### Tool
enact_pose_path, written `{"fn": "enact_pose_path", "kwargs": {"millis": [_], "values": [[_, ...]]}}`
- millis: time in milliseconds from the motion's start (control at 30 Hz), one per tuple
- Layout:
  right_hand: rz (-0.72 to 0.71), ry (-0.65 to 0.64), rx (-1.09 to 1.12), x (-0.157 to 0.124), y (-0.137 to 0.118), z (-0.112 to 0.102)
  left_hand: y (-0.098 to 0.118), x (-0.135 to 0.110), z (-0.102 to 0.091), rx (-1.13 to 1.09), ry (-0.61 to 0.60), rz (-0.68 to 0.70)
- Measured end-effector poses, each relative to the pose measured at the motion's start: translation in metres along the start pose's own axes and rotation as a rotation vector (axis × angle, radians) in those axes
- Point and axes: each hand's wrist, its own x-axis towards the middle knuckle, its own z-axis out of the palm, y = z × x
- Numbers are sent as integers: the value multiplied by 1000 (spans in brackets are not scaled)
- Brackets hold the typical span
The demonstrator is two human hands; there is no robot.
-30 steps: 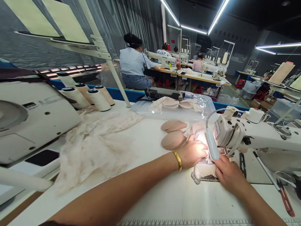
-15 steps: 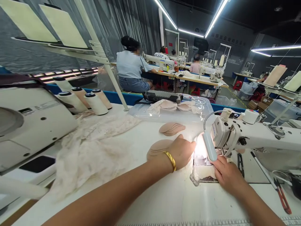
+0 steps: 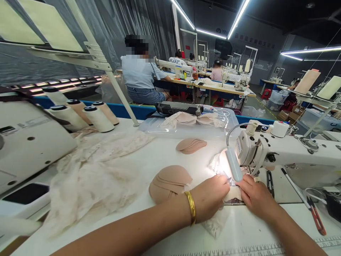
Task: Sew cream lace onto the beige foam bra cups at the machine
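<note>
Under the lamp (image 3: 234, 165), pale lace fabric (image 3: 216, 223) lies at the needle area of a white sewing machine (image 3: 246, 147). My left hand (image 3: 211, 195), with a gold bangle at its wrist, is closed on the lace left of the needle; part of the cloth hangs out below the palm. My right hand (image 3: 256, 193) sits close by on the right, fingers bent and pinched at the fabric's edge beside the presser foot. The lamp's glare and my fingers hide the exact grip. Left of my hands rest stacked beige bra cups (image 3: 170, 181), with a smaller stack (image 3: 191, 145) behind.
A heap of lace (image 3: 96, 181) covers the left of the table, by thread cones (image 3: 98, 119). Behind is a clear plastic lid (image 3: 160, 127) bearing lace cups. Thread snips (image 3: 317, 217) and a ruler (image 3: 325, 241) lie at right. Co-workers sit beyond.
My left hand has come down and right, nearer my right hand, uncovering the front stack of cups. Lace now shows beneath it and left of the lamp. The view has shifted slightly.
</note>
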Motion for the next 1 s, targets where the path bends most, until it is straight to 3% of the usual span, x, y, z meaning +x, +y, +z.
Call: {"fn": "enact_pose_path", "kwargs": {"millis": [367,500,900,1000], "values": [[4,-24,27,1,-2,0,-22,18,16,4,186,205],[15,-18,31,0,0,1,-26,23,24,-3,235,217],[-1,27,5,0,2,3,-22,29,25,65,243,46],[-5,18,12,-2,6,7,-20,31,22,-106,231,-72]]}}
